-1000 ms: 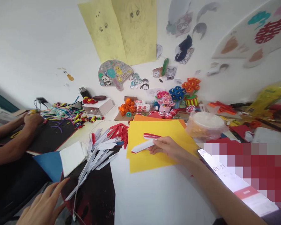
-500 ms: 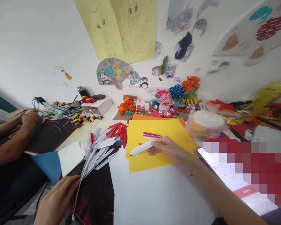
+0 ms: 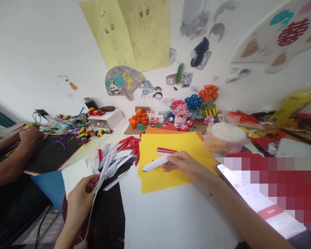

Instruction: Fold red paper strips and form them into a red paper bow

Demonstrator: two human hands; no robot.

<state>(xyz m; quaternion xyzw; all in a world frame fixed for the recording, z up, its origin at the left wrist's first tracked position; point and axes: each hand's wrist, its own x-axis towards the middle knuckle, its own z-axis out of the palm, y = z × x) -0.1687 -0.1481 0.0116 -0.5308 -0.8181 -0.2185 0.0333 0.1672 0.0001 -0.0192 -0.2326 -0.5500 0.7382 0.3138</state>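
My right hand [image 3: 181, 165] pinches a folded white paper strip [image 3: 155, 163] with a pointed end, above yellow paper sheets [image 3: 158, 183]. Just beyond it lies a folded red-and-white paper piece [image 3: 167, 150] on the yellow sheets. On the left, my left hand [image 3: 80, 199] has its fingers closed at the near ends of a heap of white paper strips [image 3: 112, 164]; how many it grips is hidden. Folded red paper strips [image 3: 132, 145] lie at the heap's far side. A white cable [image 3: 89, 219] hangs beside my left hand.
A lit phone [image 3: 264, 207] lies at the right, near a lidded cup in plastic [image 3: 226, 133]. Craft flowers in pots [image 3: 181, 114] stand along the wall. At far left, another person's hands [image 3: 29, 133] work near colourful stems [image 3: 62, 124]. A large white sheet [image 3: 166, 221] covers the front.
My left hand has moved up and forward to the white strips, its fingers now closed at their ends. The right hand keeps its strip in nearly the same place. The view has shifted slightly.
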